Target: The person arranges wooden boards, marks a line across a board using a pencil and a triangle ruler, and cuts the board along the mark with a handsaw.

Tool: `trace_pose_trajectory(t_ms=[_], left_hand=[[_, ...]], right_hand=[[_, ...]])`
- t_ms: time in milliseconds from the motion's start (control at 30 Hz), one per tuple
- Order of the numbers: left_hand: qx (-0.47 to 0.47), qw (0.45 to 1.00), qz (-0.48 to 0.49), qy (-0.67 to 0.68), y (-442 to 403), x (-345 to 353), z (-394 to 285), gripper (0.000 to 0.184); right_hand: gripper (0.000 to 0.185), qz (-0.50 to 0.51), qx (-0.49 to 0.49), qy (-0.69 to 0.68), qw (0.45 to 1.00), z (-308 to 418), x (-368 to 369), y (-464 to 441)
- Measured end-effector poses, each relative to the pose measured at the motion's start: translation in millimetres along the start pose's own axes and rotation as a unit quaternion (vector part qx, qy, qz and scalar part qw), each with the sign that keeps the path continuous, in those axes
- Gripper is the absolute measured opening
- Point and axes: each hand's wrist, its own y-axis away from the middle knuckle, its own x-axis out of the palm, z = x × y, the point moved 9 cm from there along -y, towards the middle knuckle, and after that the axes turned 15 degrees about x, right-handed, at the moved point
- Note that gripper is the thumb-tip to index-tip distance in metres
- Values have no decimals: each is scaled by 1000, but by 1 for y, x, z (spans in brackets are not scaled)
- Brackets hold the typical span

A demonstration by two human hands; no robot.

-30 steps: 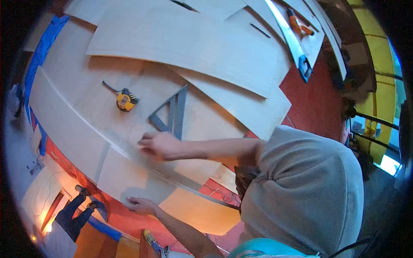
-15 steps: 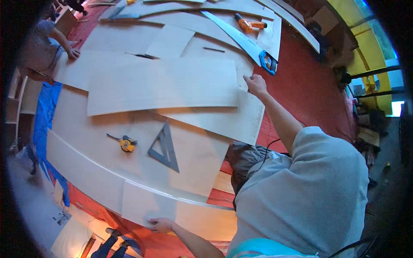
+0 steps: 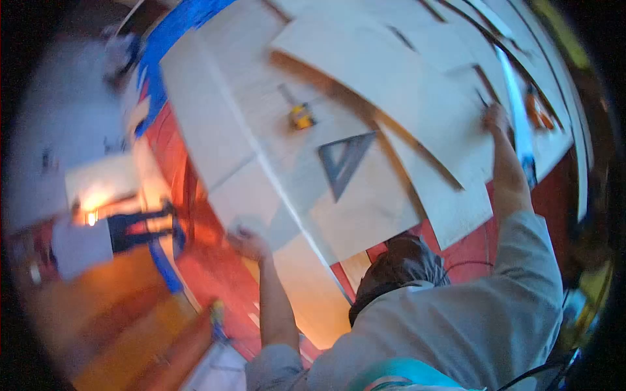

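Pictured seemingly early on, with strip [image 3: 251, 199] laid along the left edge of the sheet [image 3: 365, 215], no mark visible yet, left hand [image 3: 248, 244] by its outer side, right hand [image 3: 497, 118] at a dark stick [image 3: 482, 98], fingers too blurred to tell open or closed.

Pale board [image 3: 254, 195] lying flat; slim dark stick [image 3: 482, 98] slanted, blurred.

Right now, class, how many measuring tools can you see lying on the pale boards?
2: a yellow-and-black tape measure and, to its lower right in the picture, a grey triangular square. Others may be hidden.
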Motion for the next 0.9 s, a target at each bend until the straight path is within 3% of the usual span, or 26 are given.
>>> trace_pose_trajectory(t_ms=[33,67,100,133,167,200,233,300,367,400,433,467,500,567,667,767,900], left_hand=[[58,997,33,-36,-6,-5,-18,49],[40,999,18,-4,-14,-15,-26,49],[15,1000,18,-5,-13,-5,-27,50],[-6,1000,26,-9,-16,6,-23,52],[-31,999,36,23,-16,6,-33,60],[-41,998,41,-3,-12,5,-48,72],[-55,997,44,-11,-18,-3,-53,72],[-59,996,64,15,-24,-15,-61,79],[-54,997,60,14,-21,-16,-59,80],[-37,998,50,19,-26,-17,-61,81],[-41,998,47,16,-28,-17,-60,81],[-43,997,54,24,-27,-15,-59,83],[-44,997,60,31,-27,-14,-58,85],[-59,995,71,32,-31,-14,-56,87],[-59,993,85,64,-32,-10,-55,83],[-65,990,96,74,-34,-8,-52,84],[-70,988,119,73,-33,-2,-52,85]], right_hand=[[26,-32,105,-123,986,6,-55,42],[30,-97,31,-122,987,-1,-38,18],[25,-87,66,-125,986,5,-66,43],[25,-139,48,-137,980,19,-83,54],[26,-193,31,-149,969,30,-102,58],[26,-181,12,-214,960,54,-123,72],[27,-160,-5,-275,948,85,-137,82],[29,-119,-246,-421,865,175,-99,73],[29,-5,-344,-362,867,312,-141,205],[29,162,-419,-477,756,382,-124,250],[28,235,-400,-410,785,438,-160,341],[28,225,-452,-278,817,493,-199,418],[28,219,-531,-349,741,546,-187,459],[28,221,-626,-314,679,645,-199,554],[26,222,-675,-236,663,750,-189,649],[25,193,-724,-183,636,797,-175,704],[22,173,-781,-135,585,791,-176,722]])
